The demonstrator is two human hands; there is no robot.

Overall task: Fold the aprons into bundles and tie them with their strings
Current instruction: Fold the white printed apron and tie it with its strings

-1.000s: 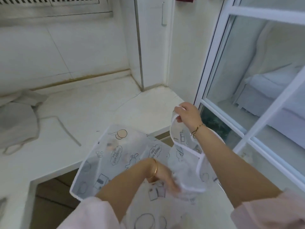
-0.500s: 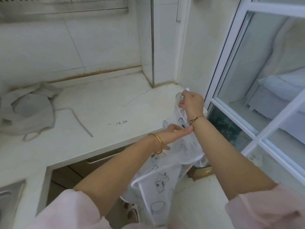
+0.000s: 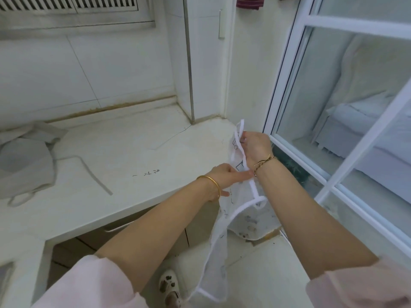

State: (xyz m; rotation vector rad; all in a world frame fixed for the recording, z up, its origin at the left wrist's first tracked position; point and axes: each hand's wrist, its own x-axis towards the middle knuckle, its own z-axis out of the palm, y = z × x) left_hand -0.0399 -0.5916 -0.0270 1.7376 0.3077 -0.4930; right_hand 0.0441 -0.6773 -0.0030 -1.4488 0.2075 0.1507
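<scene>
White-tiled kitchen corner, pale counter [image 3: 124, 156] running along the wall. Right hand [image 3: 255, 145] was up over the counter's right end, fingers curled tight, pinching the top edge of the printed apron [image 3: 219, 258] by its white trim; a twisted gold bracelet [image 3: 264, 162] sat on that wrist. Left hand [image 3: 226, 176] was just below it, fingers stretched straight & laid flat against the cloth, tips nearly at the right wrist, not curled round anything (thumb stuck out underneath). A plain gold bangle [image 3: 211, 185] sat on that wrist. Both forearms were bare, w/ pink sleeves at the bottom of the view.

Apron itself: thin, see-through whitish sheet w/ small dark line drawings & a white bound edge. It hung in the air from the right hand, gathered into a narrow, loosely bunched length, and dropped past the counter front twd the floor, its lower end near a patterned shoe [image 3: 169, 283]. Not yet folded flat or tied.

Further out, a 2nd apron [image 3: 24, 161], plain grey, lay crumpled on the counter's far left, one string [image 3: 97, 176] trailing across the top. Below the counter was a brown drawer front w/ a metal handle [image 3: 117, 227]. On the right stood a white-framed glass door [image 3: 287, 74], w/ a bed [image 3: 367, 134] showing behind the glass.
</scene>
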